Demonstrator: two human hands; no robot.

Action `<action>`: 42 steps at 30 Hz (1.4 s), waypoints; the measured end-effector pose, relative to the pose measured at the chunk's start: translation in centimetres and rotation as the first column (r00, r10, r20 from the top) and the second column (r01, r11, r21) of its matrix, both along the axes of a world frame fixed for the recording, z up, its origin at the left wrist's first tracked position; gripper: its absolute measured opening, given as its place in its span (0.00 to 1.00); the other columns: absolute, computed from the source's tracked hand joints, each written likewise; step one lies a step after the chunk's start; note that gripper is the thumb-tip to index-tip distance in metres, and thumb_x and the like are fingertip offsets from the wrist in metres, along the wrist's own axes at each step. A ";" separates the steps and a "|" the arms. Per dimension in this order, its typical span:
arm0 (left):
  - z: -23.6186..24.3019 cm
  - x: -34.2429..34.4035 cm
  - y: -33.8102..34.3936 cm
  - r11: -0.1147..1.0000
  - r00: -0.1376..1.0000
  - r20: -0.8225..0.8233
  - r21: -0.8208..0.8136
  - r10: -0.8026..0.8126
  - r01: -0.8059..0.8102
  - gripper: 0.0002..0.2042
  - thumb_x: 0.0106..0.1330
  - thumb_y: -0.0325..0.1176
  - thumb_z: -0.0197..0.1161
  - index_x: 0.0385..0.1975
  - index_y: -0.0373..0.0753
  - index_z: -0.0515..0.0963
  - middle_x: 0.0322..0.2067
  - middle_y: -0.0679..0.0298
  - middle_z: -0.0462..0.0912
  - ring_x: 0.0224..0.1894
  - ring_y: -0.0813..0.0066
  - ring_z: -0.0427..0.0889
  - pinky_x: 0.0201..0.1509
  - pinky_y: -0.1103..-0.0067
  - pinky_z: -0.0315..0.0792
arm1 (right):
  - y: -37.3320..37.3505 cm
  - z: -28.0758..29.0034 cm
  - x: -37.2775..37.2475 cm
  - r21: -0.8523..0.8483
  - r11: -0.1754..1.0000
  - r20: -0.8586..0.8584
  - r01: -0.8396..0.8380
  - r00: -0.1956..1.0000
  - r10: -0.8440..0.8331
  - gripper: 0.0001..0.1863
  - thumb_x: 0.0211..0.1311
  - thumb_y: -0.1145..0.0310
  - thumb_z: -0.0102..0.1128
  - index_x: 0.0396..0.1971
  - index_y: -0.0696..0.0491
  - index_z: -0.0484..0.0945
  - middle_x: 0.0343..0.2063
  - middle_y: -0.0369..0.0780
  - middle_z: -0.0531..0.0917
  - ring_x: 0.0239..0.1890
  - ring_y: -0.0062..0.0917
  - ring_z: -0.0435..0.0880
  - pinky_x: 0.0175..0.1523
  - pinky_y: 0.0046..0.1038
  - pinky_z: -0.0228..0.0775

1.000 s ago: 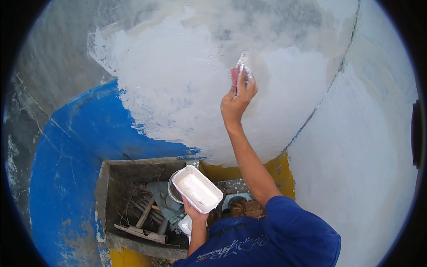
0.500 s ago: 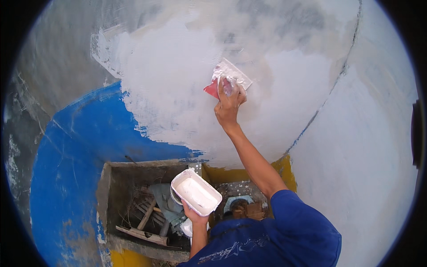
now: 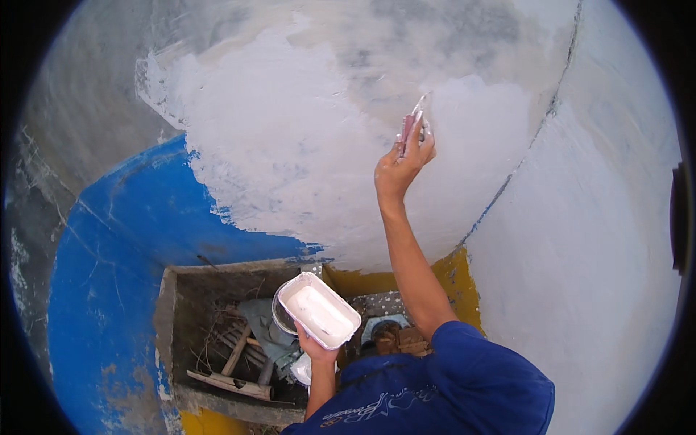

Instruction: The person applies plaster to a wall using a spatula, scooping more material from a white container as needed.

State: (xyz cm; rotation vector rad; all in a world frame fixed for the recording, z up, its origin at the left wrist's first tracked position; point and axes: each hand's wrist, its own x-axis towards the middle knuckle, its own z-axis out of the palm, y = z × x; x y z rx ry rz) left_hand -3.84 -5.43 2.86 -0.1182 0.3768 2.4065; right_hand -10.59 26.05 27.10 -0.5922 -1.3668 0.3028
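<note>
plainly, left hand (image 3: pixel 319 352) grips tub (image 3: pixel 335 296); right hand (image 3: pixel 404 164) pinches scraper (image 3: pixel 408 127) well off blue edge (image 3: pixel 204 209).

Pale lettering on your blue shirt
The only lettering (image 3: pixel 391 410) you show sits on your blue shirt (image 3: pixel 500 380), near the lower edge of the view: a pale, slanting print in thin, outlined strokes, climbing from lower left to upper right, with a small orange-toned mark (image 3: pixel 331 420) at its left end. Folds in your shirt bend the strokes, and they are too small and distorted to make out fully.
</note>
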 end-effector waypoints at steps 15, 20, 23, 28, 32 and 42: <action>-0.6 -0.1 -0.6 0.998 0.998 0.009 0.011 0.054 -0.055 0.35 0.73 0.61 0.46 0.74 0.48 0.56 0.71 0.62 0.62 0.71 0.52 0.64 0.73 0.52 0.58 | 1.7 -1.0 -0.5 0.174 0.981 0.173 0.083 0.978 -0.113 0.43 0.45 0.88 0.49 0.69 0.53 0.66 0.63 0.48 0.63 0.61 0.46 0.62 0.65 0.47 0.50; 0.0 -0.2 0.1 0.999 0.999 0.022 0.023 0.029 -0.030 0.34 0.73 0.60 0.46 0.73 0.48 0.57 0.71 0.62 0.63 0.70 0.52 0.65 0.73 0.52 0.60 | -2.2 -5.7 -1.2 0.200 0.954 0.482 -0.225 0.870 0.104 0.43 0.44 0.85 0.50 0.68 0.51 0.67 0.63 0.49 0.62 0.64 0.46 0.61 0.66 0.46 0.48; -0.2 -0.2 0.2 0.999 0.999 0.002 -0.024 0.037 -0.037 0.34 0.73 0.60 0.46 0.73 0.48 0.57 0.70 0.62 0.64 0.70 0.53 0.66 0.72 0.52 0.60 | -3.1 -6.6 1.6 0.184 0.926 0.356 -0.329 0.901 0.249 0.37 0.48 0.86 0.47 0.64 0.58 0.72 0.59 0.53 0.69 0.61 0.47 0.65 0.68 0.43 0.51; 0.3 -0.1 1.0 0.999 0.999 0.018 0.012 0.041 -0.041 0.33 0.74 0.59 0.42 0.72 0.46 0.58 0.68 0.59 0.67 0.67 0.51 0.69 0.69 0.52 0.65 | 3.2 -1.4 6.9 0.113 0.986 0.020 -0.121 0.993 0.119 0.30 0.60 0.85 0.44 0.65 0.64 0.67 0.59 0.52 0.66 0.59 0.45 0.64 0.61 0.39 0.65; 1.0 0.2 1.6 1.000 1.000 0.020 0.007 0.023 -0.023 0.32 0.75 0.58 0.42 0.72 0.46 0.59 0.67 0.59 0.68 0.66 0.51 0.71 0.68 0.53 0.67 | 4.0 -0.6 4.4 0.030 1.000 0.039 0.007 0.999 -0.008 0.33 0.59 0.86 0.45 0.68 0.61 0.64 0.60 0.52 0.65 0.60 0.46 0.62 0.65 0.44 0.57; 1.1 0.1 1.2 0.998 0.997 0.052 0.035 0.052 -0.053 0.31 0.75 0.58 0.43 0.71 0.47 0.60 0.67 0.61 0.68 0.66 0.53 0.71 0.69 0.53 0.66 | -2.2 -1.6 -0.7 0.260 0.960 0.127 -0.104 0.989 0.073 0.40 0.45 0.91 0.49 0.66 0.58 0.70 0.59 0.50 0.68 0.61 0.47 0.61 0.66 0.43 0.54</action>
